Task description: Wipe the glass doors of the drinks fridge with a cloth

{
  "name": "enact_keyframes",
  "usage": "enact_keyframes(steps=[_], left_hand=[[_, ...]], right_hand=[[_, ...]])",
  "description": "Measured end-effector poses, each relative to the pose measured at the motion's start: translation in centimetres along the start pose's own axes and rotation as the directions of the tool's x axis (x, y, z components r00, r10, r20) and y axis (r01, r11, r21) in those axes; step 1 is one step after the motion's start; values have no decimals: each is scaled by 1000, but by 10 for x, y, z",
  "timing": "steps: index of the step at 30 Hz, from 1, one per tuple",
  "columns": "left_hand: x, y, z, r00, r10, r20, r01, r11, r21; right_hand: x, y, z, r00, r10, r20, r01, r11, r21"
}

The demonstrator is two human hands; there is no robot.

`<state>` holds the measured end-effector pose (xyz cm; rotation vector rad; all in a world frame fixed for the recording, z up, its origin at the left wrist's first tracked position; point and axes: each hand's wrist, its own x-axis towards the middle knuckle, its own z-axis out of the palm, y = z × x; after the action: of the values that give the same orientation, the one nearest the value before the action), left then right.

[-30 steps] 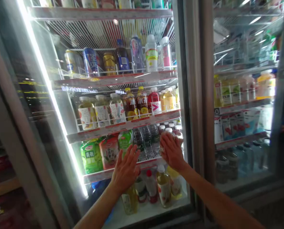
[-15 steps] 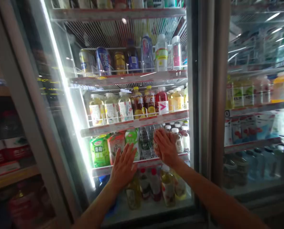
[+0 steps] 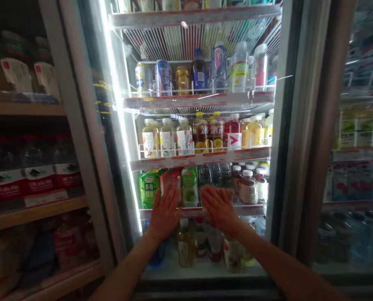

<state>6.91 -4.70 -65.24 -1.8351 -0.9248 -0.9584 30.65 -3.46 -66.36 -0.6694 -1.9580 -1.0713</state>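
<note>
My left hand (image 3: 167, 213) lies flat, fingers stretched up, against the glass door of a lit drinks fridge, in front of a red-labelled drink bottle (image 3: 170, 179). My right hand (image 3: 220, 209) presses on the same door to the right, fingers together and slightly bent. Something pale and crumpled shows at its edge, mostly hidden by the palm, and I cannot make out what it is. Behind the glass near my hands stand a green-labelled bottle (image 3: 189, 188), clear bottles (image 3: 216, 174) and a white-capped dark bottle (image 3: 248, 188).
Upper shelves hold cans (image 3: 163, 77) and tea bottles (image 3: 150, 140). A metal door frame (image 3: 310, 125) runs up the right side, with another fridge beyond it. On the left, a wooden shelf (image 3: 26, 109) carries bottles, with red-labelled water bottles (image 3: 39, 175) below.
The view has swung left, so the fridge sits further right. My right hand has slid down and left across the glass, closer to my left hand, which stays in front of the red-labelled bottle.
</note>
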Motion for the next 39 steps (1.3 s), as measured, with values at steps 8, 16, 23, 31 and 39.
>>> enact_keyframes(steps=[8, 16, 23, 31, 39], left_hand=[[-3, -4, -2, 1000, 14, -23, -14, 999, 32], [-23, -24, -11, 999, -21, 42, 17, 995, 100], [-41, -38, -20, 992, -96, 79, 84, 987, 137], [-62, -59, -25, 984, -140, 107, 120, 977, 176], [-75, -75, -29, 983, -162, 82, 138, 959, 247]], right_hand=[[47, 5, -4, 995, 73, -68, -78, 994, -78], [34, -27, 14, 975, -221, 29, 220, 975, 32], [53, -44, 23, 991, -130, -30, 131, 991, 17], [62, -62, 40, 982, -190, -4, 190, 981, 42], [61, -93, 60, 956, -292, -18, 292, 949, 119]])
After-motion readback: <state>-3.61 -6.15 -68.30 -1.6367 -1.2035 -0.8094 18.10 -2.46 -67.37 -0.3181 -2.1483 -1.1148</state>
